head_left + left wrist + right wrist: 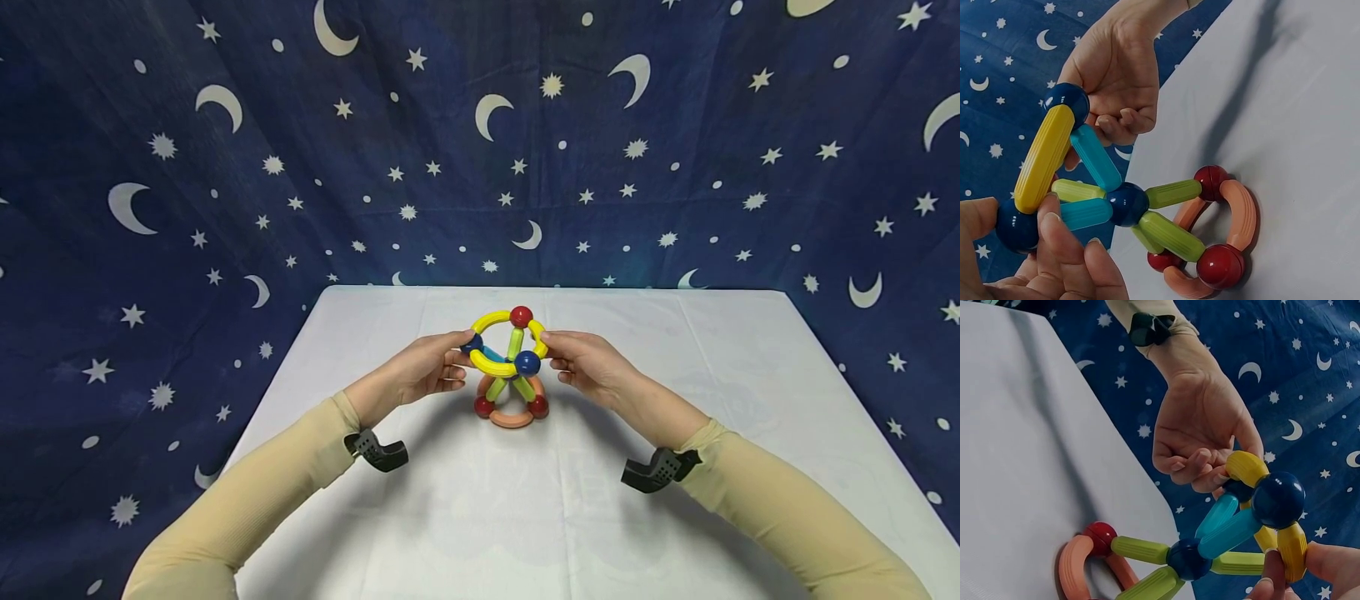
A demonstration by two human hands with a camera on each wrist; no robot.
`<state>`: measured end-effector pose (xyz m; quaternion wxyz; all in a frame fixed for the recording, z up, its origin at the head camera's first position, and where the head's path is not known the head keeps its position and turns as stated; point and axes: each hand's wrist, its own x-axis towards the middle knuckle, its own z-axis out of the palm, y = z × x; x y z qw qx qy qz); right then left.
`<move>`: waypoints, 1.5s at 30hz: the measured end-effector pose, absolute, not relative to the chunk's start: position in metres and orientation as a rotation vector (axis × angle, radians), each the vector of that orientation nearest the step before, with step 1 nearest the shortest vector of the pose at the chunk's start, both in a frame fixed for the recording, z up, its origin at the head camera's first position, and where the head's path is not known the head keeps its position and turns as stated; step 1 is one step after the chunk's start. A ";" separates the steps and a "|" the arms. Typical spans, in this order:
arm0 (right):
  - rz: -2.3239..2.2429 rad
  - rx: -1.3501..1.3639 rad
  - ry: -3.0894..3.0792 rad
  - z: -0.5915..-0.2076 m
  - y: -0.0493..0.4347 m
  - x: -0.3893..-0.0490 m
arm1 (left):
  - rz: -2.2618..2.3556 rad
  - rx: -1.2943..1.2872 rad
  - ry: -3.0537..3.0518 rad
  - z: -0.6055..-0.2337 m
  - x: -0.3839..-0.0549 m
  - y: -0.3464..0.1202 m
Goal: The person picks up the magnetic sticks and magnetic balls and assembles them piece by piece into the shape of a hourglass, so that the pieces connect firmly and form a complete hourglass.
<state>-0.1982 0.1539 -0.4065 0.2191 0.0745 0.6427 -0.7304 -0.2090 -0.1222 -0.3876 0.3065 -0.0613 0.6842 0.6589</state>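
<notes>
A toy built of magnetic balls and rods stands on the white table. Its base is a ring of orange curved rods (512, 420) joined by red balls (1220, 267). Green rods (1172, 236) rise from the base to a middle blue ball (1129, 204). From there light blue rods (1230, 534) and another green rod reach an upper ring of yellow curved rods (489, 363), with blue balls and one red ball (521, 317). My left hand (426, 367) pinches the ring's left blue ball (1017, 226). Opposite, my right hand (592, 367) pinches a yellow curved rod (1292, 551).
The white table (517, 517) spreads around the toy. Behind and beside it hangs a dark blue cloth (450, 167) with moons and stars. Black camera mounts sit on the left wrist (381, 452) and right wrist (656, 471).
</notes>
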 end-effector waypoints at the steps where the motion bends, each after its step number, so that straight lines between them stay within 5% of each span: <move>1: -2.021 0.209 1.776 -0.406 0.154 -0.198 | 1.746 -0.161 1.809 -0.388 -0.209 -0.122; 45: -2.022 0.216 1.752 -0.408 0.156 -0.196 | 1.753 -0.169 1.829 -0.391 -0.210 -0.119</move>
